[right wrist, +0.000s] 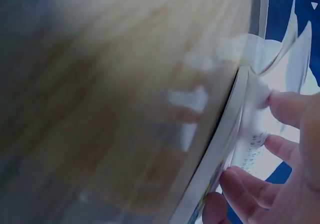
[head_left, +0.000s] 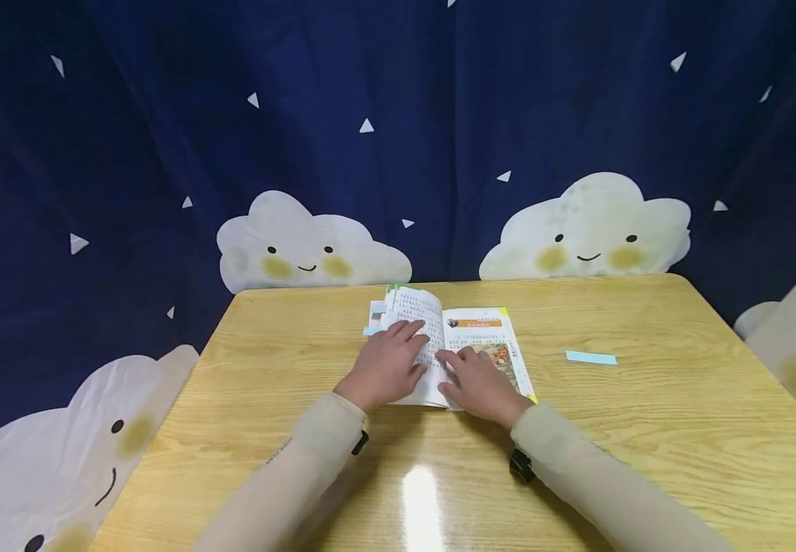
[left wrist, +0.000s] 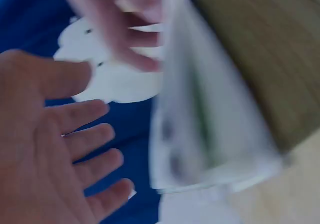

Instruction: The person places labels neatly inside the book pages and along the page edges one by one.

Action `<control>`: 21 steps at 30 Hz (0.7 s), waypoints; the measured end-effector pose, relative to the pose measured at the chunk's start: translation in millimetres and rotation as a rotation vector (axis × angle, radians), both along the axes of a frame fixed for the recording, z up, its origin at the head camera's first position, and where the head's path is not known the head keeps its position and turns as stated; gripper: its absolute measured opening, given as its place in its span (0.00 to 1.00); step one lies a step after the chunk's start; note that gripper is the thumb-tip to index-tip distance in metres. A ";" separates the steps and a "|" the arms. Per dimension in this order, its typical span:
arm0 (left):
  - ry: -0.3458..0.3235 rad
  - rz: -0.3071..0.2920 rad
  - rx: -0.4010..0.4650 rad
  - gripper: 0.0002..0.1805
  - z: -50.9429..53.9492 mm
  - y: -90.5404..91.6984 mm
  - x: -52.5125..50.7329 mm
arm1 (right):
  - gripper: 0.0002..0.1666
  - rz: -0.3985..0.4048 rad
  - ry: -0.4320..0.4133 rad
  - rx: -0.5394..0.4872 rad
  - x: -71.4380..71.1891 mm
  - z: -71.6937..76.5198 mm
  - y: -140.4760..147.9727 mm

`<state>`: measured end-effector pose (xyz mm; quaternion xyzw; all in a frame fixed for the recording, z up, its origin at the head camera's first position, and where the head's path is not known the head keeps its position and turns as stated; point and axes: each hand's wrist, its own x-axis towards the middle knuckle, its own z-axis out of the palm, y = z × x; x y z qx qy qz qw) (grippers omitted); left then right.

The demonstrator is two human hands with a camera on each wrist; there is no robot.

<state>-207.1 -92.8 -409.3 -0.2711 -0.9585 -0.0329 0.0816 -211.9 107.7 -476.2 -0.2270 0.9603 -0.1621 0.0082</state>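
From my remote seat I'm watching a book (head_left: 448, 333) lying with two printed pages facing up, midway between the left and right edges of the tabletop (head_left: 653, 429) and near its far edge. The person's left hand (head_left: 387, 364) is reaching over the left page (head_left: 408, 307), which is curving upward. Its fingers (left wrist: 95, 139) are spreading apart and gripping nothing; in the blurred left wrist view I'm seeing a gap between them and the book, which is standing out beyond the fingertips.

The right hand (head_left: 477, 379) is resting over the right page (head_left: 496, 334), its index fingertip reaching the fold. In the right wrist view I'm seeing its fingers bending slightly, standing apart, the tips touching the paper just beside the spine, with loose pages rising beyond them.

A pale blue card (head_left: 376, 316) is poking out from under the book's left side. A light blue strip (head_left: 591, 358) is lying apart, toward the tabletop's right edge.
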 end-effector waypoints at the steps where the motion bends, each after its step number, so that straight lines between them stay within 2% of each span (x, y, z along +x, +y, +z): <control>1: -0.036 -0.002 -0.048 0.24 -4.3 3.2 -0.7 | 0.31 0.014 0.013 0.004 1.0 0.6 2.1; 3: -0.126 0.026 -0.108 0.26 -13.8 4.1 -3.3 | 0.32 0.049 0.019 0.011 4.1 2.4 6.9; 4: -0.181 0.036 -0.108 0.27 -18.9 2.2 -4.8 | 0.33 0.066 0.015 0.021 6.1 3.4 9.2; 7: -0.332 0.039 -0.066 0.30 -32.8 -6.1 -7.8 | 0.36 0.117 -0.001 0.080 14.5 5.9 15.8; 10: -0.417 0.007 -0.012 0.32 -43.7 -12.6 -8.8 | 0.39 0.136 -0.014 0.126 24.4 6.6 19.4; 15: -0.388 -0.040 0.000 0.34 -48.7 -12.0 -11.5 | 0.40 0.182 0.009 0.174 38.9 8.6 27.9; 21: -0.357 -0.026 -0.038 0.30 -50.6 -9.9 -14.7 | 0.32 0.228 0.040 0.198 44.6 9.9 34.7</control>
